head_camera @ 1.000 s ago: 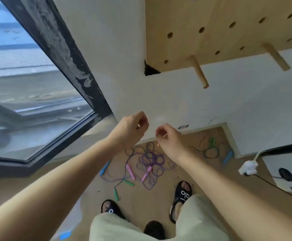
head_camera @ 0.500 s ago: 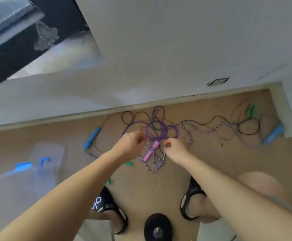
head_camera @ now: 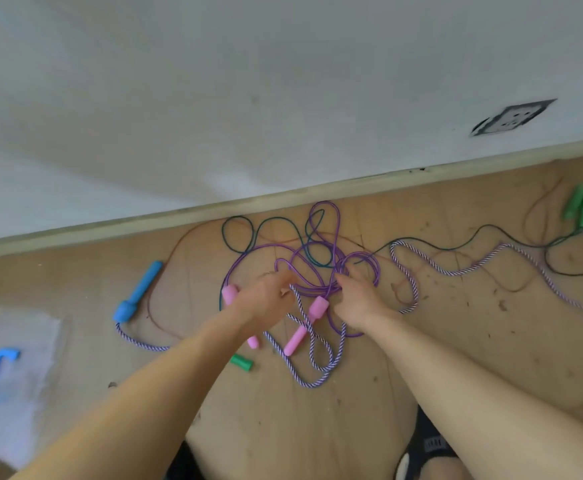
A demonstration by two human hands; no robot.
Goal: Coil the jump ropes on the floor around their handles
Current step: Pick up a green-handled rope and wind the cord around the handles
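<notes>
Several jump ropes lie tangled on the wooden floor by the wall. A purple rope (head_camera: 318, 268) with two pink handles (head_camera: 304, 323) sits in the middle. My left hand (head_camera: 267, 301) lies over one pink handle (head_camera: 229, 294), fingertips at a purple loop. My right hand (head_camera: 356, 297) reaches into the purple bundle with fingers stretched out. Neither hand shows a clear grip. A striped rope (head_camera: 456, 268) runs from a blue handle (head_camera: 139, 292) off to the right. A dark green cord (head_camera: 276, 233) leads to paired green handles (head_camera: 579, 206); another green handle (head_camera: 241, 362) peeks from under my left forearm.
The white wall's skirting board (head_camera: 283, 199) borders the ropes at the back, with a socket (head_camera: 512, 117) at the right. A clear plastic box (head_camera: 23, 341) with blue clasps lies at the left. My sandalled foot (head_camera: 428, 445) is at the bottom right.
The view has dropped from the wall and pegboard to the floor. Both hands have moved down from mid-air onto the purple rope tangle.
</notes>
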